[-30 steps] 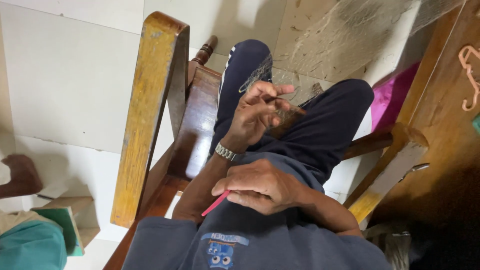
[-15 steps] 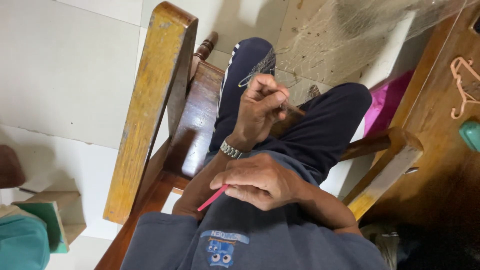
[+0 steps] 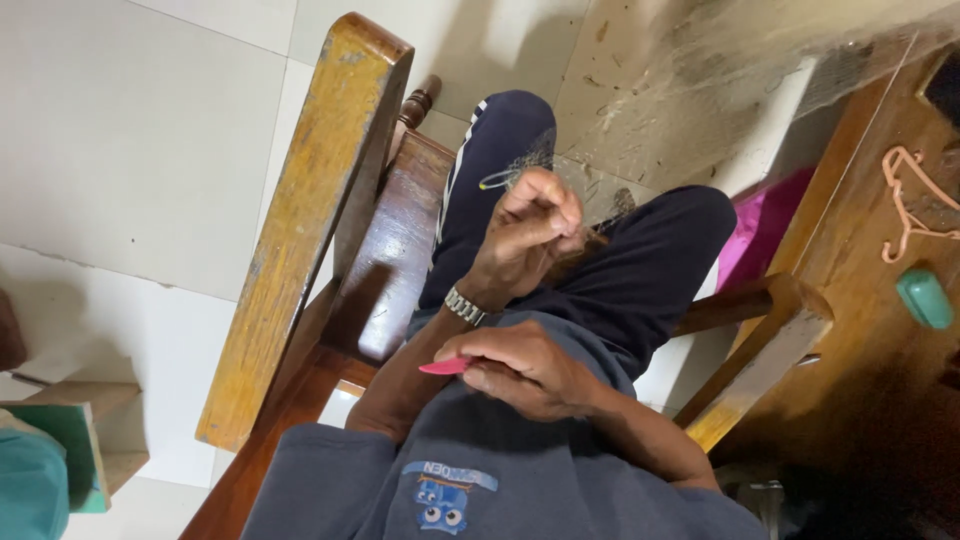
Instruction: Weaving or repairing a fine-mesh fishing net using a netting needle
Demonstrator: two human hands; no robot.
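1. The wooden chair [image 3: 300, 240] is filling the left and middle of the view, its pale armrest running diagonally from top to lower left, with the darker seat boards showing beside the person's legs.
2. The tiled floor [image 3: 130, 150] is lying bare to the left of the armrest, leaving wide room on that side.
3. A wooden table [image 3: 860, 330] is crowding the right edge, and the other chair arm [image 3: 760, 350] is sitting just beside it, so space there is tight.
4. A fine, nearly clear net [image 3: 700, 90] is spreading across the top of the view and coming down to the raised hand over the knees.
5. The left hand [image 3: 530, 225], with a metal watch [image 3: 464, 306] at the wrist, is curling its fingers tightly together, pinching the net strands at its fingertips.
6. The right hand [image 3: 525, 370] is resting at the lap, fingers closed around a slim pink tool [image 3: 445, 367], whose tip is sticking out leftward past the thumb.
7. A small green box [image 3: 60, 450] is sitting on the floor at lower left; its contents are not showing.
8. A pink hanger [image 3: 905, 200] and a small teal object [image 3: 925, 297] are lying apart on the table.
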